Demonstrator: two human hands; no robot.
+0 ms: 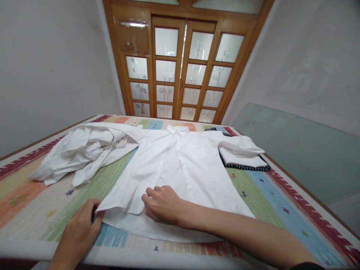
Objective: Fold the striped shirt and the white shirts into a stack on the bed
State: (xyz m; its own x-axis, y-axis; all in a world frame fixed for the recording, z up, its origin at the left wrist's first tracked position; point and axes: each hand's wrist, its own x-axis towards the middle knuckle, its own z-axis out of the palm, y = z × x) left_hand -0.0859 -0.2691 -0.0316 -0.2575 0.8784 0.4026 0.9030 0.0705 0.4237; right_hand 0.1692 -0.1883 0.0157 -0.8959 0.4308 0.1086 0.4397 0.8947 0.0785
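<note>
The grip of the left hand [80,225], lower left of the frame, is pinched on the bottom corner of a white shirt [202,161]. The right hand [161,205], lower centre, rests at the front hem with fingers curled under; I cannot tell whether they are closed on cloth. The shirt lies spread front up across the middle of the frame on a patterned tabletop [270,202], collar away from the hands. The right forearm [230,225] crosses over its lower part, hiding some of the hem. A crumpled white garment [90,144] sits at centre left, against the shirt's side. At centre right, a white sleeve [242,146] partly covers a black patterned cloth [247,167]. Wooden doors [178,86] stand at upper centre.
</note>
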